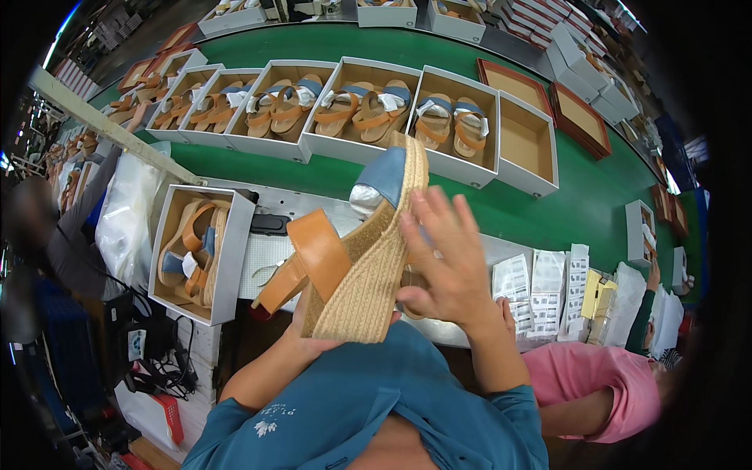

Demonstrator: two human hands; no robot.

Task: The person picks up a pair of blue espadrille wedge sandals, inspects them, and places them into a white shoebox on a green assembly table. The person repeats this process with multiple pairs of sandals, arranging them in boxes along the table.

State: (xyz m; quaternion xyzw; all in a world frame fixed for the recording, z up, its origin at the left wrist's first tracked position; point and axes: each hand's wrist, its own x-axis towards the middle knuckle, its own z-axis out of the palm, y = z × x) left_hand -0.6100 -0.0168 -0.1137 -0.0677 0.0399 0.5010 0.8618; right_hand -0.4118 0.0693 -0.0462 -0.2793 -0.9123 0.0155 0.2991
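In front of my chest a wedge sandal (364, 266) is raised, toe end up, with a woven rope sole, a tan ankle strap and a blue toe strap with white paper stuffed under it. My left hand (312, 335) grips its heel from below, the fingers mostly hidden behind the heel. At the sole's right side is my right hand (448, 270), fingers spread; whether they touch the rope edge I cannot tell. Part of another tan item shows behind that hand. To the left, an open white box (163, 291) holds a pair of similar sandals (192, 254).
Across the green conveyor (329, 176) stands a row of open boxes with sandals; one box (526, 145) at the right end is empty. Label sheets (548, 294) lie on the bench at right. Beside me sits a person in pink (591, 384). A metal bar (110, 121) crosses the upper left.
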